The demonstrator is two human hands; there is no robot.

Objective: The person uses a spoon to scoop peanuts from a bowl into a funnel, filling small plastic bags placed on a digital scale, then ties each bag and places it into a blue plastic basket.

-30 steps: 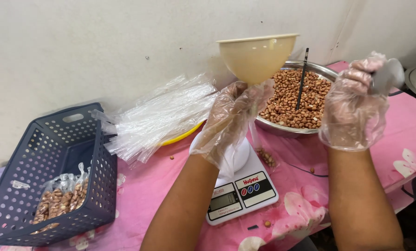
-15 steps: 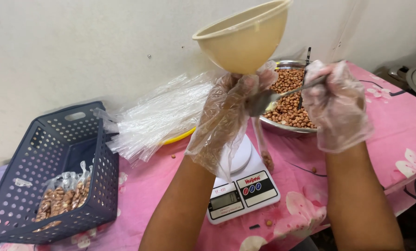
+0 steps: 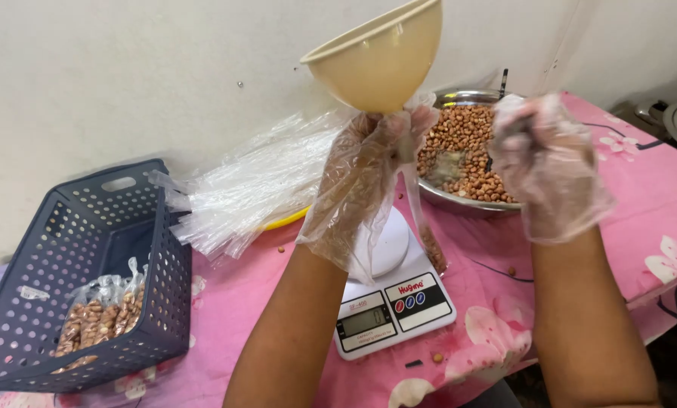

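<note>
My left hand [image 3: 369, 174], in a loose clear glove, grips the neck of a beige funnel [image 3: 376, 57] held high and tilted. A narrow clear bag [image 3: 429, 245] hangs from the funnel neck with a few peanuts at its bottom, over a white digital scale [image 3: 391, 306]. My right hand [image 3: 546, 162], also gloved, holds a metal spoon [image 3: 448, 166]. The blurred spoon bowl is down among the peanuts in a steel bowl [image 3: 459, 200].
A dark blue perforated basket [image 3: 89, 249] at the left holds filled peanut bags [image 3: 97, 321]. A pile of empty clear bags [image 3: 255, 181] lies on a yellow plate [image 3: 289, 219]. Pink flowered cloth [image 3: 656, 219] covers the table; loose peanuts lie on it. A thin black stick [image 3: 502, 75] stands in the bowl.
My left hand has raised and tilted the funnel with the bag. My right hand has come down from the upper right and brought the spoon into the peanut bowl.
</note>
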